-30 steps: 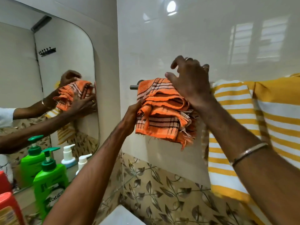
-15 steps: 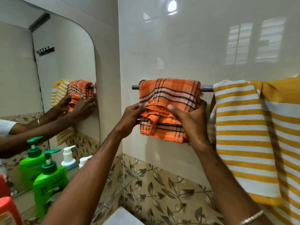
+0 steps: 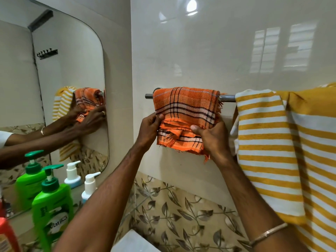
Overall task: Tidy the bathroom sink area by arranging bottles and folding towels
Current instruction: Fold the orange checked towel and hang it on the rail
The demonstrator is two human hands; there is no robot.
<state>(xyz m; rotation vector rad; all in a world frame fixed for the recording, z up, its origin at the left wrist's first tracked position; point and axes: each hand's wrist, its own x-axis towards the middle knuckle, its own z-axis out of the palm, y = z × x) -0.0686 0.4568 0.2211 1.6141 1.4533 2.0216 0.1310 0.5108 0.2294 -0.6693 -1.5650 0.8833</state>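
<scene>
Here the orange checked towel (image 3: 185,108) hangs folded over the metal towel rail (image 3: 227,97) on the glossy wall, and both hands are on its lower folds. The left hand (image 3: 149,129) has its grip clenched on the towel's left edge, thumb on the front and fingers curled behind the cloth. The right hand (image 3: 212,137) has its grip grasping the bunched lower right part, thumb pressed across the front fold. Frayed threads stick out just below the right grip. Immediately right of that grip a yellow and white striped towel (image 3: 272,151) hangs from the same rail, touching the wrist. Below and left of the left grip, a green pump bottle (image 3: 52,206) and a white pump bottle (image 3: 89,186) stand beside the mirror (image 3: 54,70). A thin bangle (image 3: 269,233) circles the right wrist.
</scene>
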